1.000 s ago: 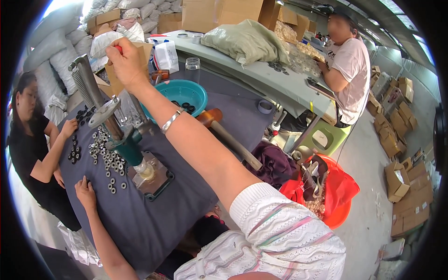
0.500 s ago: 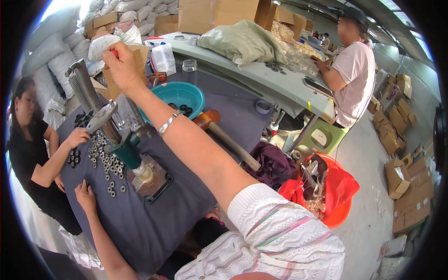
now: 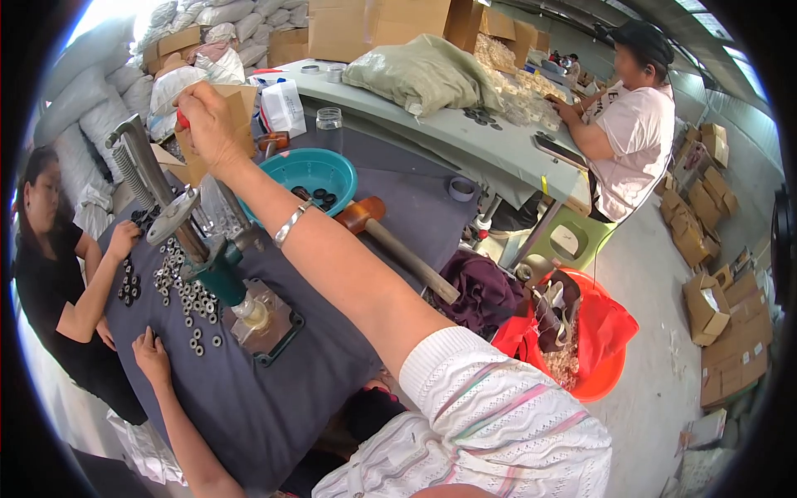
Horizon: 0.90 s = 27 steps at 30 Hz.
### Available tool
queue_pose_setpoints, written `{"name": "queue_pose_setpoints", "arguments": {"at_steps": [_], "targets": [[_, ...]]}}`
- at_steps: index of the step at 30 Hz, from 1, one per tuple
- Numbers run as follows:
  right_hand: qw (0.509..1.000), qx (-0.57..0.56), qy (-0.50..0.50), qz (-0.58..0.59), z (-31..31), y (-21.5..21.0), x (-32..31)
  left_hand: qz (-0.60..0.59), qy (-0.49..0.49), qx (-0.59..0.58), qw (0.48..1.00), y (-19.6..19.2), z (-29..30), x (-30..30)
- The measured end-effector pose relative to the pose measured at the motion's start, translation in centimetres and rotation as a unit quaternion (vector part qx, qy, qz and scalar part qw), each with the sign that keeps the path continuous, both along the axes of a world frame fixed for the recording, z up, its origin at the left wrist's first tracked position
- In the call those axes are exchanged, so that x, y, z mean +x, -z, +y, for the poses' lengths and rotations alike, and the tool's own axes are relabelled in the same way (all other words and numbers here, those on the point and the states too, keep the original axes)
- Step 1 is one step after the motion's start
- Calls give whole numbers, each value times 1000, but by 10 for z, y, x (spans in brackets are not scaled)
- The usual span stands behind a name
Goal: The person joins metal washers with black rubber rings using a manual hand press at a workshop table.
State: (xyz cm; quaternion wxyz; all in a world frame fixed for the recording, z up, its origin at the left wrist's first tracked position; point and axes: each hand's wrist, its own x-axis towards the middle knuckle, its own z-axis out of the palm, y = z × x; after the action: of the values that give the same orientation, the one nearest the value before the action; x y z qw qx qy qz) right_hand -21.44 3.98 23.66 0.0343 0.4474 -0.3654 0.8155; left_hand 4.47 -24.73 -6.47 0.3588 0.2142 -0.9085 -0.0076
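My right hand [image 3: 207, 124] is closed around the red knob [image 3: 182, 119] of the lever on a green hand press [image 3: 217, 270]. That arm reaches across the table, and a silver bangle circles its wrist. The press has a coil spring [image 3: 133, 174] beside its upright metal column and a clear plate at its base. Low on the left, my left hand [image 3: 151, 358] rests on the dark cloth with its fingers partly stretched, apparently holding nothing. Small metal rings [image 3: 189, 297] lie scattered between that hand and the press.
A person in black [image 3: 62, 274] reaches among black rings at the left. Behind my arm are a teal basin [image 3: 339, 170] with black rings and a wooden-handled mallet [image 3: 411, 259]. An orange tub [image 3: 610, 382] stands on the floor. Another person [image 3: 627, 133] works at the far table.
The view has shifted slightly. My right hand, still around the knob, sits a little lower and farther left. The person in black has drawn a hand back; the other person's head has moved right.
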Motion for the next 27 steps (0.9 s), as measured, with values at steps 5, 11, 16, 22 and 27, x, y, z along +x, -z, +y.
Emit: {"name": "queue_pose_setpoints", "arguments": {"at_steps": [5, 11, 16, 22, 27], "targets": [[1000, 2, 19, 10, 0, -1, 3, -1, 3, -6, 1000, 1, -2, 3], [999, -15, 39, 22, -5, 0, -1, 7, 7, -14, 1000, 0, -1, 0], [998, -34, 43, 27, -8, 1, -4, 5, 12, -10, 1000, 1, -3, 2], [999, -3, 38, 16, -3, 0, 2, 4, 16, -4, 1000, 2, -3, 4], [999, 0, 31, 13, 1, 0, 1, -4, 9, -7, 1000, -1, 1, 2]]}}
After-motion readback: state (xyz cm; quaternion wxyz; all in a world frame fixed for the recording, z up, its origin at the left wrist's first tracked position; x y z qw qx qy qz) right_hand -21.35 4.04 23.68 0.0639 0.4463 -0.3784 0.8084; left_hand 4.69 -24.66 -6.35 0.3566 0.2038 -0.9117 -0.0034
